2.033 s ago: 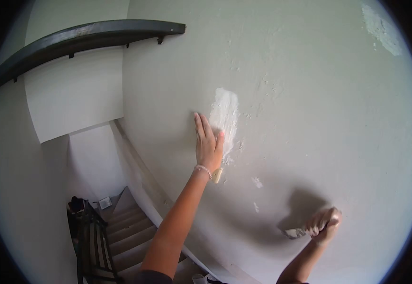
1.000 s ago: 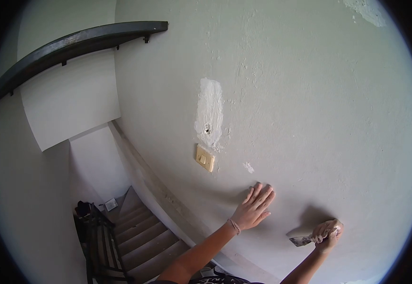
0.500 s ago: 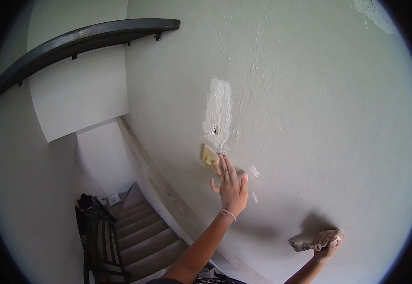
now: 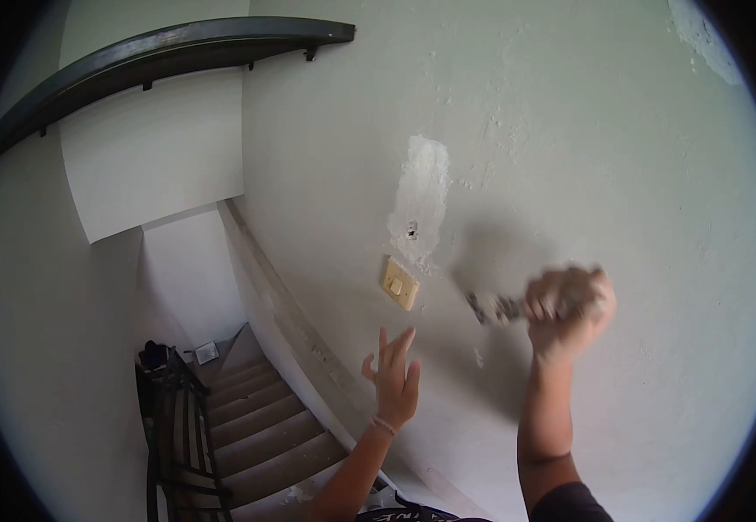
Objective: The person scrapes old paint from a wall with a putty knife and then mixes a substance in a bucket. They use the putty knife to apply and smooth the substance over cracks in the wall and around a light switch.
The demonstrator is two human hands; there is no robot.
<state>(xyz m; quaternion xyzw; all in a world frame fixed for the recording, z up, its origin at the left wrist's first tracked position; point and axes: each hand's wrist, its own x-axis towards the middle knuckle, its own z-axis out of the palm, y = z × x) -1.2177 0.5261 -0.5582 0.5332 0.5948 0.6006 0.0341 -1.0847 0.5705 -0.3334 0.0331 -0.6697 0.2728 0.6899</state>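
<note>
My right hand [image 4: 572, 311] is wrapped round the handle of a putty knife [image 4: 492, 309], held over the wall with its stained blade pointing left. Motion blurs both a little. My left hand [image 4: 395, 383] has its fingers spread and holds nothing, just below a cream light switch [image 4: 400, 284]. A white filler patch [image 4: 426, 178] runs up the wall above the switch. Near its lower end is a small dark hole [image 4: 412, 232]. A little white smear [image 4: 479, 357] shows below the putty knife.
On the left, stairs [image 4: 260, 426] drop away beside a dark metal railing [image 4: 186, 435]. A dark handrail [image 4: 195, 39] curves across the upper left. Flaking paint [image 4: 706, 39] marks the wall's upper right, and small bumps roughen the surface right of the patch.
My right hand has risen up and left with the putty knife, from low on the right to beside the switch. My left hand has come down off the switch's edge.
</note>
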